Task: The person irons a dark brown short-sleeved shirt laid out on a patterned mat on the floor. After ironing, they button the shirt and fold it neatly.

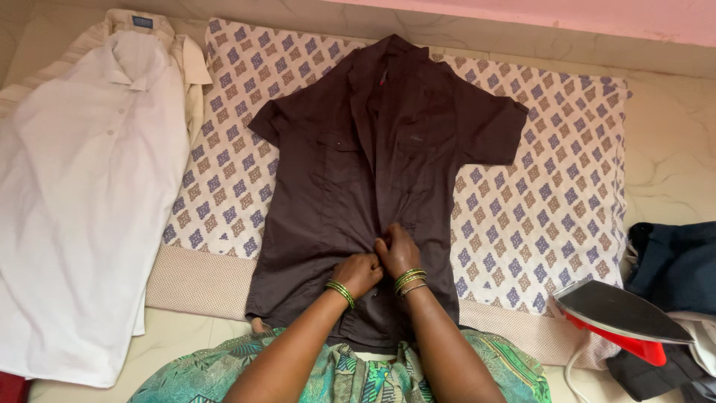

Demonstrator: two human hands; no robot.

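Shirt: a dark brown short-sleeved cotton shirt (373, 186) lies face up and spread flat along the middle of the patterned pad, collar at the far end, hem toward the person
Pad: a cream cloth with blue and tan diamond print (522, 216) laid over the floor; everything else is placed from it
Left hand: the left hand (358, 272) sits on the shirt's front placket near the hem, fingers curled in tight and pinching the fabric edge
Right hand: the right hand (397, 252) is touching the left one, just beyond it on the same placket, fingertips pressed down and nipping the cloth
Wrists: green and gold bangles (409, 280) ring both wrists
Off the pad's left edge: a white short-sleeved collared shirt (89, 194) lies flat on top of a cream striped garment (190, 60), well apart from the hands
At the pad's near right corner: a red iron with a grey soleplate (623, 317) rests tipped on its side, plate facing up
Beyond the iron: a heap of dark navy clothes (675, 265) off the pad's right edge
Near edge: the person's green patterned lap cloth (350, 373) covers the shirt's hem, so the bottom edge is hidden
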